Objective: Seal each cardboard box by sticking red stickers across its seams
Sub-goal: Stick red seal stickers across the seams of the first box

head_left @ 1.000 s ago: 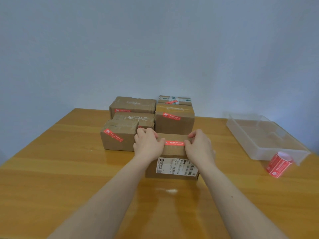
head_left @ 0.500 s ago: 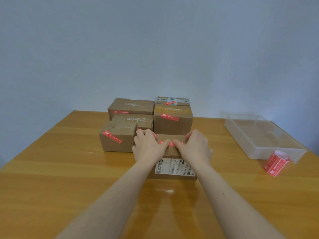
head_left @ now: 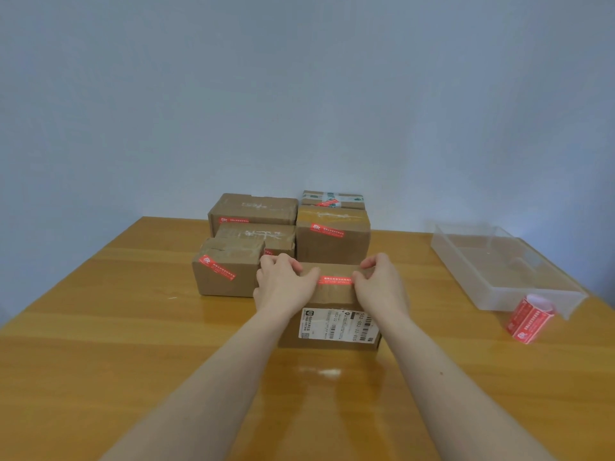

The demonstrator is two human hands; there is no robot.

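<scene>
A brown cardboard box (head_left: 332,296) with a white shipping label on its front stands at the table's middle. A red sticker (head_left: 334,280) lies along its top front edge. My left hand (head_left: 283,284) rests on the box's left end, thumb tip pressing the sticker's left end. My right hand (head_left: 379,284) rests on the right end, thumb pressing the sticker's right end. Both hands' fingers lie bent on the box top. A roll of red stickers (head_left: 529,317) lies at the right.
Several other cardboard boxes (head_left: 332,241) bearing red stickers are grouped behind and to the left, one (head_left: 226,277) close beside my left hand. A clear plastic tray (head_left: 499,294) sits at the right, behind the roll. The wooden table (head_left: 116,344) ends at a blue wall.
My thumbs met at the sticker's middle half a second ago and have now slid apart to its two ends. The box has not moved.
</scene>
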